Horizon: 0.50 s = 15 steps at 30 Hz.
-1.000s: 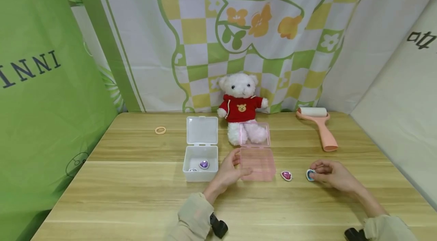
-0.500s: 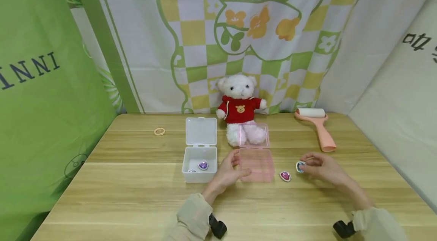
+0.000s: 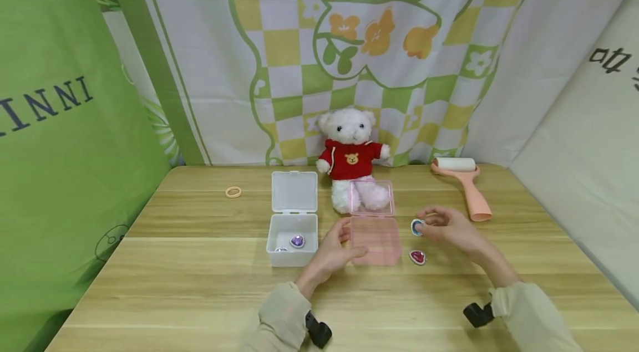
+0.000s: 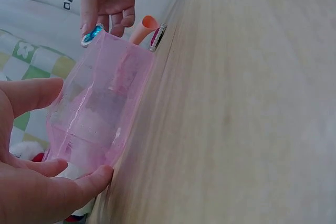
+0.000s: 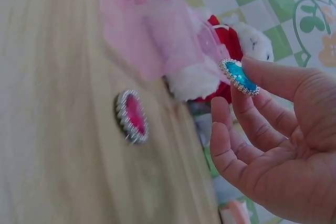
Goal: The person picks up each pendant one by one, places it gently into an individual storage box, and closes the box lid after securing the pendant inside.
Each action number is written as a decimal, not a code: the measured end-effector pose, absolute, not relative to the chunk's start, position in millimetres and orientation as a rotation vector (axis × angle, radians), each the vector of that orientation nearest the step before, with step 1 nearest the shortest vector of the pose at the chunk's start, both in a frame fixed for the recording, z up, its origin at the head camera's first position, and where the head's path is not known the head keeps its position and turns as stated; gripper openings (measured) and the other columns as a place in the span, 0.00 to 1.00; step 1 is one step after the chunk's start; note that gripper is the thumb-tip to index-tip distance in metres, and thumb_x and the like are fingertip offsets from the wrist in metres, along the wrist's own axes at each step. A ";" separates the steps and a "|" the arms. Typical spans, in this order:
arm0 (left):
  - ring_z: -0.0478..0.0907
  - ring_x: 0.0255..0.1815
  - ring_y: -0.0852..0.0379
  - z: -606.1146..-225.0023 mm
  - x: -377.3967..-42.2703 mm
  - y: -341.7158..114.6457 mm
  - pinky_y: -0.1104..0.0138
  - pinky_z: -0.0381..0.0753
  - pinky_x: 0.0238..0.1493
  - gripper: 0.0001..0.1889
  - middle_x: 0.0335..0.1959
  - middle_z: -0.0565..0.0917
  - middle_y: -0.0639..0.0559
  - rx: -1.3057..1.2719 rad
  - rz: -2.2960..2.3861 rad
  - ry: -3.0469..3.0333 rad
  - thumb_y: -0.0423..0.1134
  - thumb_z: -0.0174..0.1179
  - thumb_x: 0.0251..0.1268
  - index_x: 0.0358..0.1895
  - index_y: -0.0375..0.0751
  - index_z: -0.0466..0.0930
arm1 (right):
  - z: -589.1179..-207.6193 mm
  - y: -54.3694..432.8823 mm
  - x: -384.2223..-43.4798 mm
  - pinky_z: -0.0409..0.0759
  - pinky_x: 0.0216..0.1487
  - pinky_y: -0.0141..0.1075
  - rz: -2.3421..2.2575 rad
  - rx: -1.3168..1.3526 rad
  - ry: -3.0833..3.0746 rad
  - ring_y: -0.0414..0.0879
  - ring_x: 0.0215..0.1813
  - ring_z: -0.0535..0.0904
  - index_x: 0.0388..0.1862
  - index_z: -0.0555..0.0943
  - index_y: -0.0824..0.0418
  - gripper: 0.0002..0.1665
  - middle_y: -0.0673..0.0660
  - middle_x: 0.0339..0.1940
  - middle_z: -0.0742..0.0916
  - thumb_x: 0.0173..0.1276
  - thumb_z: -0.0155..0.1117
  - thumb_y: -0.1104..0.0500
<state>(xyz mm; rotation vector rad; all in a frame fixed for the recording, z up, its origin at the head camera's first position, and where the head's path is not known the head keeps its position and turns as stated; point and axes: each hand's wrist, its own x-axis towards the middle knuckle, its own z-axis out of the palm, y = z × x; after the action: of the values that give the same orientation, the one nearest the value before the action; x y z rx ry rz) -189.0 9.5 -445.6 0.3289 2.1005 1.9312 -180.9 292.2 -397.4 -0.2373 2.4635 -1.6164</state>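
My left hand (image 3: 335, 248) holds the side of an open pink see-through box (image 3: 384, 241), thumb at its front and fingers towards its back. In the left wrist view, thumb and fingers bracket the pink box (image 4: 97, 103). To its right, my right hand (image 3: 451, 229) pinches a blue gem (image 3: 416, 227) with a beaded silvery rim. The right wrist view has this blue gem (image 5: 239, 77) between thumb and fingertips, raised off the table. A pink heart-shaped gem (image 3: 417, 257) lies on the table just right of the box.
An open white box (image 3: 293, 259) stands left of the pink one, with a purple heart-shaped gem (image 3: 297, 241) and another, partly hidden gem inside. Behind sits a white teddy bear (image 3: 351, 158) in red. A lint roller (image 3: 469, 188) lies back right, a small yellowish ring (image 3: 233, 192) back left.
My right hand has moved left and away from me with the blue gem, past the pink heart gem towards the pink box. My left hand stays on the box.
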 end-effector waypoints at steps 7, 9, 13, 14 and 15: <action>0.65 0.63 0.37 -446.5 -189.3 8.9 0.47 0.65 0.64 0.40 0.61 0.69 0.33 0.328 1.937 2.099 0.30 0.69 0.51 0.69 0.33 0.60 | -385.9 277.0 -194.3 0.81 0.45 0.47 -1.604 -0.256 2.471 0.52 0.43 0.82 0.56 0.70 0.73 0.26 0.62 0.41 0.84 0.66 0.65 0.58; 0.65 0.63 0.37 -446.4 -189.5 8.9 0.47 0.65 0.64 0.40 0.61 0.69 0.33 0.325 1.939 2.095 0.30 0.69 0.51 0.69 0.33 0.60 | -382.1 271.9 -197.1 0.80 0.46 0.47 -1.596 -0.263 2.472 0.51 0.43 0.82 0.56 0.70 0.73 0.27 0.62 0.41 0.84 0.66 0.65 0.58; 0.66 0.62 0.37 -446.6 -189.5 9.3 0.48 0.65 0.64 0.40 0.60 0.69 0.33 0.329 1.943 2.097 0.29 0.69 0.50 0.69 0.32 0.60 | -375.5 262.7 -201.9 0.80 0.47 0.47 -1.594 -0.286 2.462 0.52 0.44 0.82 0.55 0.70 0.73 0.26 0.61 0.41 0.84 0.65 0.66 0.58; 0.66 0.62 0.37 -446.6 -189.5 9.5 0.48 0.65 0.64 0.40 0.60 0.70 0.33 0.332 1.944 2.100 0.29 0.69 0.50 0.69 0.32 0.60 | -374.0 260.4 -203.0 0.81 0.47 0.47 -1.595 -0.295 2.458 0.53 0.44 0.82 0.55 0.70 0.73 0.26 0.62 0.42 0.84 0.65 0.66 0.58; 0.66 0.62 0.37 -446.5 -189.3 9.4 0.47 0.65 0.64 0.40 0.60 0.70 0.32 0.336 1.945 2.102 0.28 0.69 0.50 0.69 0.32 0.60 | -372.8 258.3 -204.1 0.81 0.47 0.47 -1.594 -0.306 2.455 0.53 0.44 0.82 0.55 0.70 0.73 0.26 0.62 0.42 0.84 0.65 0.66 0.59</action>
<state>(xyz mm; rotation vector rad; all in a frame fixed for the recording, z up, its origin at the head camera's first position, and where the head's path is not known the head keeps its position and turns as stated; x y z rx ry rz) -189.3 9.4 -446.5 0.3364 2.1015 1.9448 -204.1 258.3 -372.8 -0.3058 2.4548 -1.5942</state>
